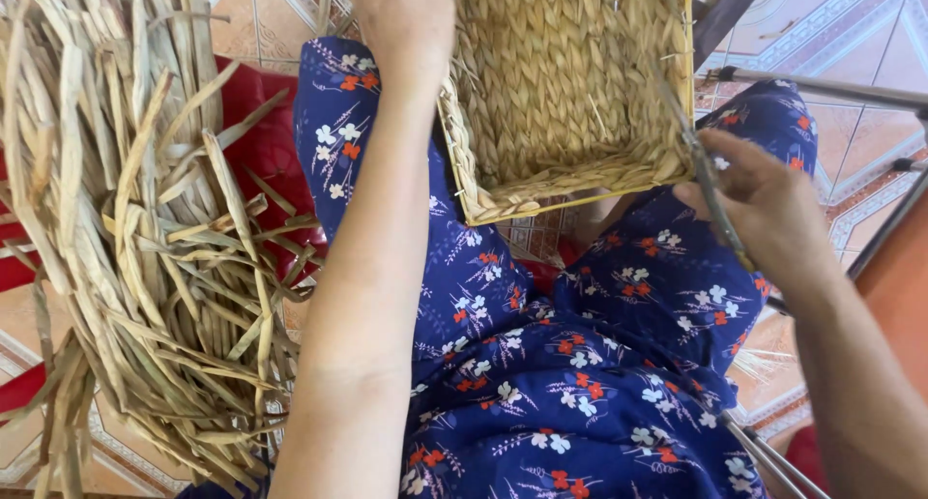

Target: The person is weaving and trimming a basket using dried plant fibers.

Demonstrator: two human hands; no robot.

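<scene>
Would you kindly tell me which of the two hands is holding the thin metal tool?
The right hand holds the thin metal tool, its tip at the woven basket; the left hand only grips the basket's left edge.

rectangular woven straw basket [565, 83] tilted on lap, opening toward camera; thin metal tool [710, 194] at rim.

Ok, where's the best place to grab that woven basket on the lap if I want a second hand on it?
Probably the near rim of the woven basket, by its right corner, coming from below. That braided edge is stiff and bare; the left hand already holds the left wall, and the right hand holds a thin tool beside it.
</scene>
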